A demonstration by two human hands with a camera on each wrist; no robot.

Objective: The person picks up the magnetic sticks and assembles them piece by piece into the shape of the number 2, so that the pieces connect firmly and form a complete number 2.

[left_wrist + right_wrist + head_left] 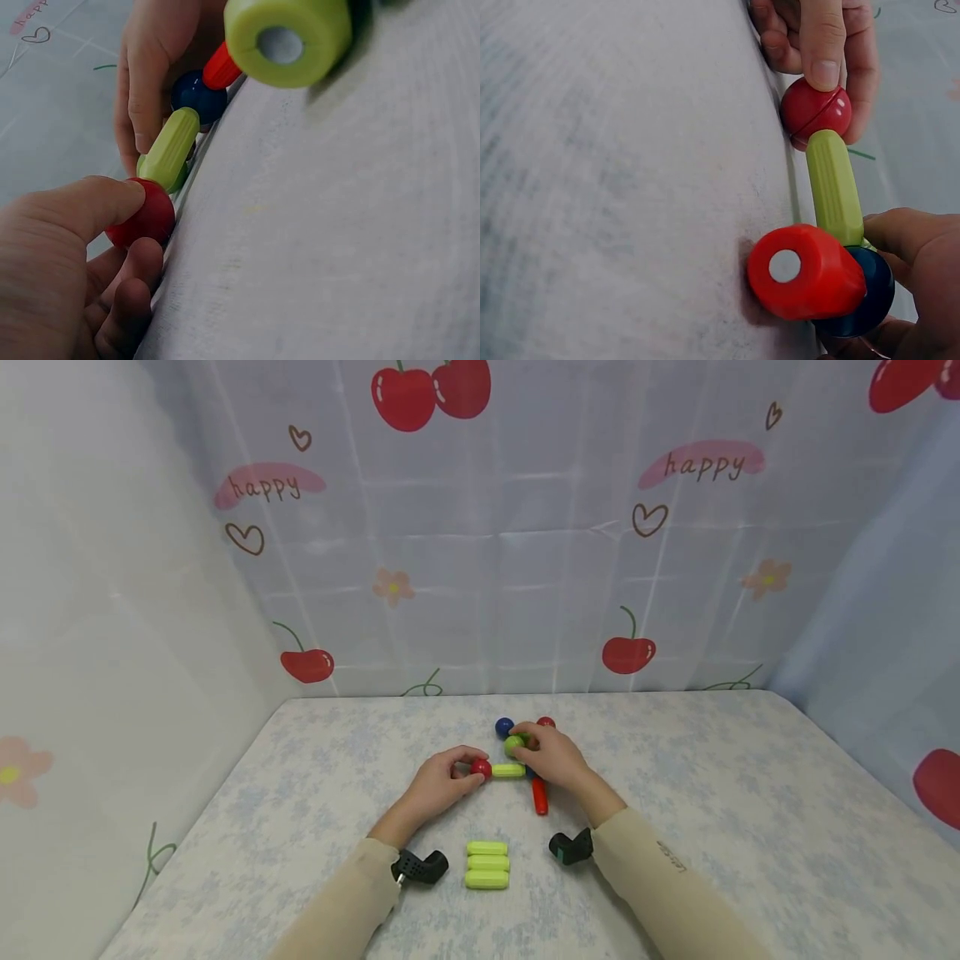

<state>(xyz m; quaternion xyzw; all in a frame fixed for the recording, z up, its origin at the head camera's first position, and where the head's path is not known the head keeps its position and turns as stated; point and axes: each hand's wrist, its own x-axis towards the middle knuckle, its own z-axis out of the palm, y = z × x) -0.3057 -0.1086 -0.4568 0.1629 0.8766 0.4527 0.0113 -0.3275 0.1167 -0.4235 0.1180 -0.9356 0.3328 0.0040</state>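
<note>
My left hand (pixel 442 783) pinches a red ball (pixel 482 768) between thumb and fingers. A yellow-green magnetic rod (pixel 508 770) runs from that ball to a dark blue ball (pixel 879 289). From the blue ball a red rod (pixel 540 797) points toward the near side, its round metal end facing the right wrist camera (pixel 784 265). My right hand (pixel 561 760) holds a green ball (pixel 513 745) with thumb and fingertips, just beyond the yellow-green rod. The right hand partly hides the dark blue ball in the head view.
Another blue ball (pixel 504 727) and a red ball (pixel 546 722) lie at the back beside the right hand. Three yellow-green rods (pixel 487 863) lie side by side nearer me, between the forearms. A printed curtain (pixel 480 610) hangs behind the table (pixel 337 760).
</note>
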